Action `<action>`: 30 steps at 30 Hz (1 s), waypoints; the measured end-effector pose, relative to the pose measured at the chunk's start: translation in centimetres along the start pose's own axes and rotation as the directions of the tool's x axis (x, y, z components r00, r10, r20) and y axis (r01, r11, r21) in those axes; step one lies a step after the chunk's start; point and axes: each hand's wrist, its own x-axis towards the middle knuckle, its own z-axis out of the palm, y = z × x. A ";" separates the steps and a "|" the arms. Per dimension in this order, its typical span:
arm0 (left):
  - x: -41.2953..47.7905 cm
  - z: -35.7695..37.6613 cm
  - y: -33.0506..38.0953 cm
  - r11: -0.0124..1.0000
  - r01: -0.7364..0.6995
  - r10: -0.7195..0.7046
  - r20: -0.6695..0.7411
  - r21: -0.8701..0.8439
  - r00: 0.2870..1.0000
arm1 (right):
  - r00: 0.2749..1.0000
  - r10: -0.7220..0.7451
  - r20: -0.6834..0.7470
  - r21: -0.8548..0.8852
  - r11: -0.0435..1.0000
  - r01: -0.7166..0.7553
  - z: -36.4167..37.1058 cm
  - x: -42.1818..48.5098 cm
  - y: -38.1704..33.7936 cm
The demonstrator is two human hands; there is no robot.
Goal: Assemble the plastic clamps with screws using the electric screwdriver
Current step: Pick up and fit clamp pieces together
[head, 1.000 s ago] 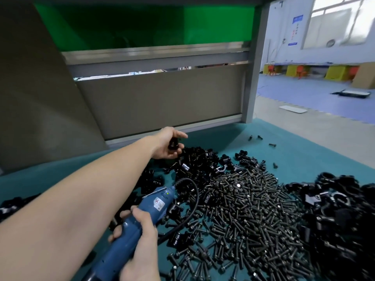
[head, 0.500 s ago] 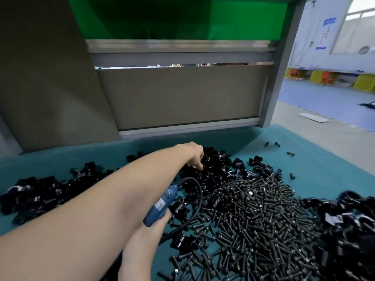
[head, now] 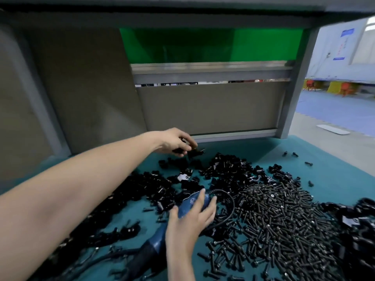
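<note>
Left hand point(head: 172, 141) holding one clamp point(head: 195, 152), right hand point(head: 188, 226) resting on one screwdriver point(head: 187, 203)

Teal for the mat point(head: 263, 147) across the lower frame. Black with a dull sheen for the screws point(head: 274, 220) heaped at lower right. Glossy black for the clamps point(head: 227, 167) at centre, one with a white label point(head: 183, 177). Blue on the screwdriver point(head: 189, 202) at lower centre, darker toward its lower end; black on its cord point(head: 233, 201). Bright green for the panel point(head: 203, 45) at top centre, grey-brown for the board point(head: 203, 106) below it, plain grey for the post point(head: 294, 94). At far right, blue flooring point(head: 334, 112), orange chairs point(head: 346, 88), yellow blocks point(head: 332, 87).
</note>
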 end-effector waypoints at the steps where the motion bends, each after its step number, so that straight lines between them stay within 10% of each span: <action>1: -1.0 -0.5 -0.3 1.000 0.019 -0.019 -0.006 -0.010 1.000 | 0.999 -0.029 -0.024 -0.001 1.000 0.029 -0.2 -0.3 0.1; 6: -6.6 0.0 0.2 0.988 0.026 -0.034 -0.055 -0.151 0.998 | 0.957 -0.166 -0.239 0.186 0.959 0.213 -3.0 -0.9 -3.2; 12: -16.5 5.3 -0.8 0.961 -0.274 0.268 -0.293 0.018 0.918 | 0.951 -0.179 0.252 0.523 0.852 0.021 -7.9 -1.0 -8.7; 14: -19.6 6.6 -2.3 0.929 -0.298 0.200 -0.377 -0.221 0.904 | 0.927 -0.087 0.365 0.639 0.748 -0.181 -8.6 -2.2 -8.0; 18: -24.7 9.6 -6.8 0.599 -0.278 -0.045 -0.378 -0.751 0.925 | 0.824 0.010 0.567 0.696 0.530 -0.485 -10.6 -4.6 -5.2; 24: -27.9 13.8 -11.5 0.190 -0.281 -0.198 -0.317 -0.941 0.928 | 0.702 -0.059 0.709 0.556 0.660 -0.506 -11.1 -8.5 -3.3; 30: -28.1 14.3 -12.0 0.661 -0.281 -0.074 -0.433 -0.696 0.898 | 0.763 -0.111 0.637 0.411 0.886 -0.214 -10.6 -10.1 -2.7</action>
